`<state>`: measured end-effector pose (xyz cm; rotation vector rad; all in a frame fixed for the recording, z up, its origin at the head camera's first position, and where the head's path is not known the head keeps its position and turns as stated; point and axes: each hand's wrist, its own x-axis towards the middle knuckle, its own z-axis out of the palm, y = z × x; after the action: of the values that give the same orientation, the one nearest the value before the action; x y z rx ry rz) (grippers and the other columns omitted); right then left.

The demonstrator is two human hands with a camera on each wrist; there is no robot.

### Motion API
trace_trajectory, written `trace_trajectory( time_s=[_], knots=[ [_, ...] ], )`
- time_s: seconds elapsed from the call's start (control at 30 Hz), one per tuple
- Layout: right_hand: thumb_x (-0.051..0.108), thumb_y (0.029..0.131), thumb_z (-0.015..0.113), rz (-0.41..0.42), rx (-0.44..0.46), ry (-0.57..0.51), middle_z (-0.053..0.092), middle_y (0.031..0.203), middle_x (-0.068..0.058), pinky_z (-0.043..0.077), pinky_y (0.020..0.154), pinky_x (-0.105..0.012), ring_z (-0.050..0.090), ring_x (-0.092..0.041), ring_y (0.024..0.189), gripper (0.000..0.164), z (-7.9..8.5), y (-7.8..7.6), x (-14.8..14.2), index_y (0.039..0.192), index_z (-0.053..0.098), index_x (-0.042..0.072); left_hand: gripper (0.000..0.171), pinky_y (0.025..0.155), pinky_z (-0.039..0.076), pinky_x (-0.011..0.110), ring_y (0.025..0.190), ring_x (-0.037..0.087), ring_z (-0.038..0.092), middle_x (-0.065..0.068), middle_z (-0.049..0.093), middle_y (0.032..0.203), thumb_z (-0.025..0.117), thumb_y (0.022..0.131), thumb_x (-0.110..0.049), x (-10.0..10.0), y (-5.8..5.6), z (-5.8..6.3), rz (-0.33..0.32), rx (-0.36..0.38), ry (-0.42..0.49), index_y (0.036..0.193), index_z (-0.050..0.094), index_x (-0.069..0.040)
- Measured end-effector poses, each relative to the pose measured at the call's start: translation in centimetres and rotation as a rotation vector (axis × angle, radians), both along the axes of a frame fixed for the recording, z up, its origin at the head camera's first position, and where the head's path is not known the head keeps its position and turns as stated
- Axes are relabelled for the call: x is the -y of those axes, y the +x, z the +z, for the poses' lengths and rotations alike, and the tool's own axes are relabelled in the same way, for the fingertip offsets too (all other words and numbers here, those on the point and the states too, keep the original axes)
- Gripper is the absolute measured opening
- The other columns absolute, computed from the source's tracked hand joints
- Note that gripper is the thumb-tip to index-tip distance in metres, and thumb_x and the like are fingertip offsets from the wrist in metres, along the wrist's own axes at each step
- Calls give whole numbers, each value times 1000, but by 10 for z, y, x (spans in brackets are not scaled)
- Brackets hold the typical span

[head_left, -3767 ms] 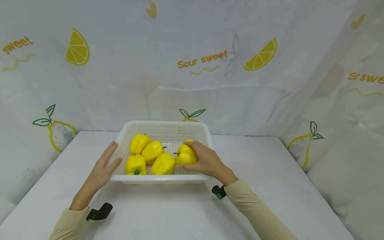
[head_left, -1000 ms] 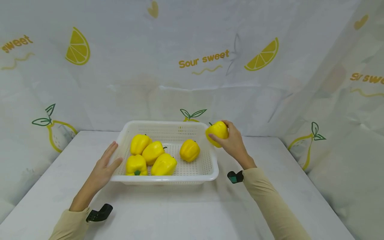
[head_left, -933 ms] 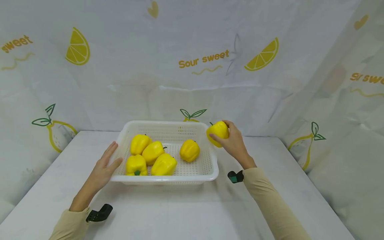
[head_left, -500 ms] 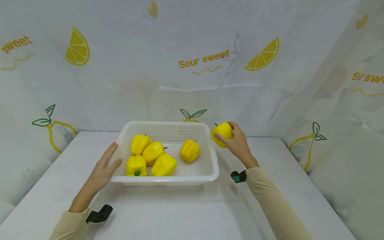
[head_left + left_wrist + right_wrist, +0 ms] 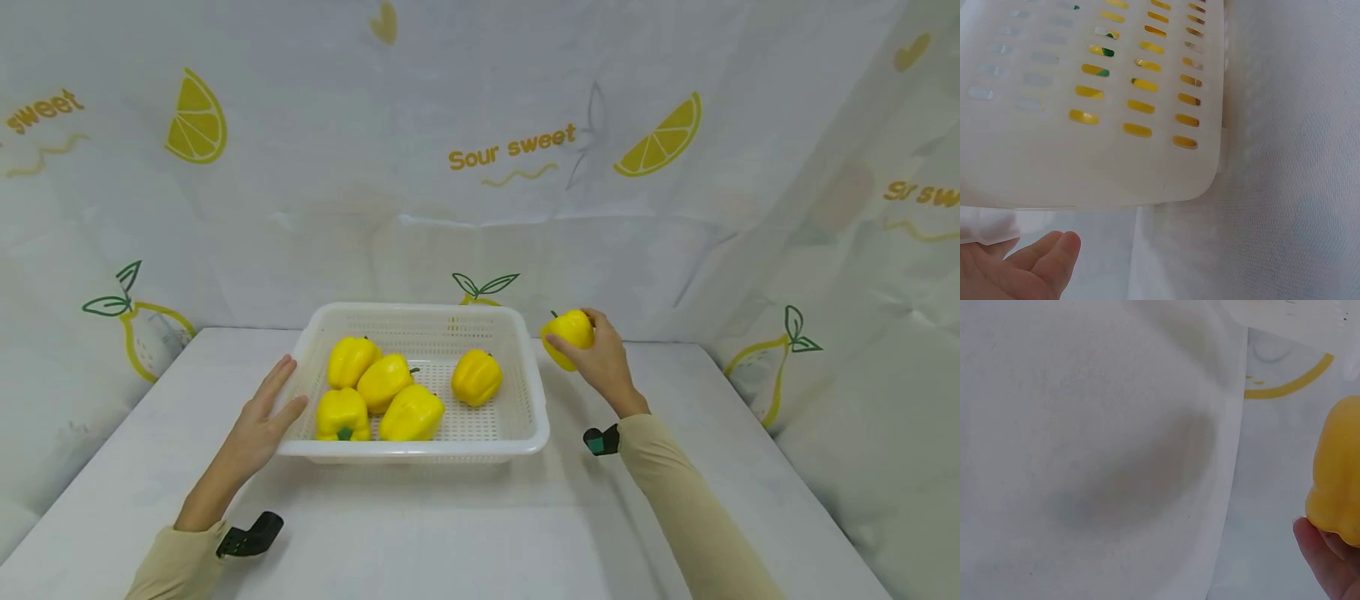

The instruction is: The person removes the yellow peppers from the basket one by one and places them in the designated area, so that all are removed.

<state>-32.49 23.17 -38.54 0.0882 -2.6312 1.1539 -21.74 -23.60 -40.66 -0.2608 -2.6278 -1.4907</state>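
My right hand (image 5: 606, 364) grips a yellow bell pepper (image 5: 567, 337) between thumb and fingers. It holds the pepper above the table, just right of a white plastic basket (image 5: 412, 448), with the green stem pointing up. The right wrist view catches the same pepper (image 5: 1341, 469) at its right edge, fingertips at its lower end. At the basket's left rim rests my left hand (image 5: 258, 425), fingers fairly straight and thumb over the rim. Inside the basket, several yellow bell peppers cluster on the left; one more pepper (image 5: 476, 377) lies apart on the right side.
The basket stands on a white-covered table (image 5: 450, 533), close to the back edge. A lemon-printed white curtain (image 5: 480, 192) rises behind the table and along both sides. Slotted basket walls (image 5: 1091, 156) fill much of the left wrist view.
Earlier my right hand was in the basket at the right-side pepper, which now lies there released. It then appears holding another pepper at the right rim and drifts right and slightly down. Left hand stays put.
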Motion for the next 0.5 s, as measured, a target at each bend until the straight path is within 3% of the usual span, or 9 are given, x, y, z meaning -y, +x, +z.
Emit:
trace_trajectory(
  time_s=[0.5],
  knots=[
    [49, 89, 67, -52, 35, 25, 46, 146, -24, 50, 102, -54, 53, -39, 121, 86, -15, -8, -3, 151, 32, 1, 70, 118, 6, 71, 152, 48, 1, 24, 2, 166, 50, 103, -22, 1, 0, 1, -5, -8, 7, 157, 13, 1]
  ],
)
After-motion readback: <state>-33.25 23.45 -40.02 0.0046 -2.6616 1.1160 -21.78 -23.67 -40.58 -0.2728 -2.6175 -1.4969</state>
